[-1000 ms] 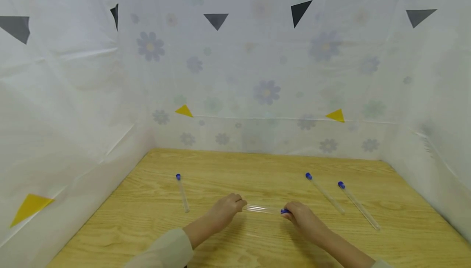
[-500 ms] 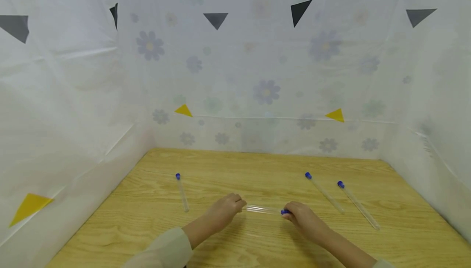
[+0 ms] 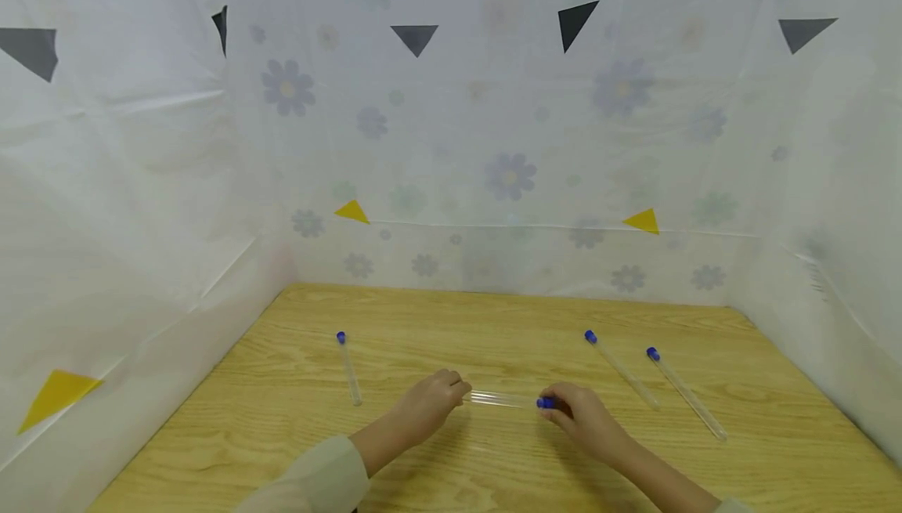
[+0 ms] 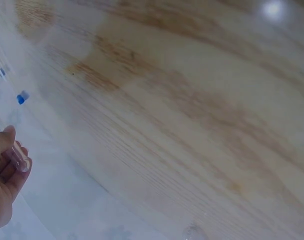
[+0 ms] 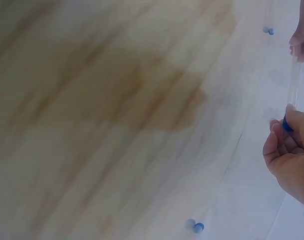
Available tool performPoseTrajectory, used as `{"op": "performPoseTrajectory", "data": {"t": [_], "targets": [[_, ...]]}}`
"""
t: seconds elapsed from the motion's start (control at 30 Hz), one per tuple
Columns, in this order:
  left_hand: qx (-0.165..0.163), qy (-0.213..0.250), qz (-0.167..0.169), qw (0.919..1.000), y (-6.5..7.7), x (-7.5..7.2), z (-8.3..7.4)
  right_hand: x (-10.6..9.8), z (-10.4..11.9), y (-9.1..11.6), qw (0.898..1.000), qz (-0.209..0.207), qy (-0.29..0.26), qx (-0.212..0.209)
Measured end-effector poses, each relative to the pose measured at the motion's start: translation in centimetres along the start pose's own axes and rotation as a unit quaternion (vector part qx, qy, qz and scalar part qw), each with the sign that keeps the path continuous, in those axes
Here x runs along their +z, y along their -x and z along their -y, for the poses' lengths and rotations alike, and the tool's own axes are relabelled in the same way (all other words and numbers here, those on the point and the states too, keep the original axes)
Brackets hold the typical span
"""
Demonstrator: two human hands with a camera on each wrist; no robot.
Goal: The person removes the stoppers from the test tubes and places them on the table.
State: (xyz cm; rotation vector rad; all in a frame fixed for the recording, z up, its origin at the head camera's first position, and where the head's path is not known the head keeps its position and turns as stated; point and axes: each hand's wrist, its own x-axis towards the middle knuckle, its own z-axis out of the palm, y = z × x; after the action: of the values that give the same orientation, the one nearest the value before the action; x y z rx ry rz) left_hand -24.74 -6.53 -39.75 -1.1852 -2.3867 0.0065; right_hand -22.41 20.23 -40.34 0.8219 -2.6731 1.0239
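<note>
Above the middle of the table, a clear test tube (image 3: 502,399) lies nearly level between both hands, its blue cap (image 3: 546,402) pointing right. My left hand (image 3: 431,406) grips the other end; in the left wrist view the tube's rounded tip (image 4: 22,164) shows between thumb and fingers. My right hand (image 3: 583,424) holds the blue cap between thumb and fingers, which the right wrist view shows with the thumb over the cap (image 5: 287,124). Whether the cap is fully seated is too small to tell.
One capped test tube (image 3: 350,372) lies on the wooden table (image 3: 451,325) to the left. Two more, a nearer tube (image 3: 687,394) and a farther tube (image 3: 623,370), lie on the right. White flower-printed sheeting (image 3: 451,145) encloses the back and sides.
The right hand's fingers have shifted on the cap and spread a little, so more of the blue cap shows. The left hand and the tube have stayed in place.
</note>
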Motion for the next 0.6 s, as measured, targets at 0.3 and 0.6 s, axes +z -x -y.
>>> {"op": "performPoseTrajectory", "data": {"t": [0.3,0.6], "targets": [[-0.003,-0.009,0.002,1.0000,-0.01,-0.08,-0.08,0.02,-0.18,0.01,1.000,-0.004,-0.004,0.024],[-0.011,-0.003,0.001,0.9999,-0.33,0.09,-0.24,-0.13,-0.22,0.12,0.999,-0.002,-0.003,0.032]]}}
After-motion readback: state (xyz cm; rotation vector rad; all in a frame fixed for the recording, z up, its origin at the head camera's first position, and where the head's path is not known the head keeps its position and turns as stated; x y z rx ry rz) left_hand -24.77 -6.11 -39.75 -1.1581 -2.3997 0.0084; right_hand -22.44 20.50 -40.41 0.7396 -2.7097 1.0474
